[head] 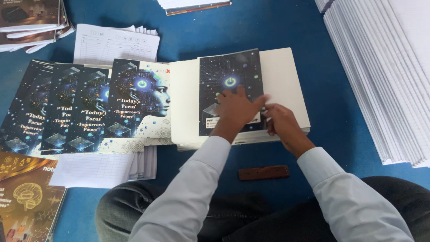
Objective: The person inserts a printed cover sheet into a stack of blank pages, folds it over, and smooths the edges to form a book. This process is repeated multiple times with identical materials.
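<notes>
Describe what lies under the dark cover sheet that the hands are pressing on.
The dark cover sheet lies on a stack of cream sheets, pressed by the left hand and right hand. Whatever is beneath the stack's top sheet is hidden.

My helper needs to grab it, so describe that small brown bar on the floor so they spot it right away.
Start at the cream stack of sheets on the blue floor where the left hand and right hand rest. Just below it, in front of the person's knees, lies the brown bar. It is the only flat, dark reddish-brown strip, not paper.
</notes>
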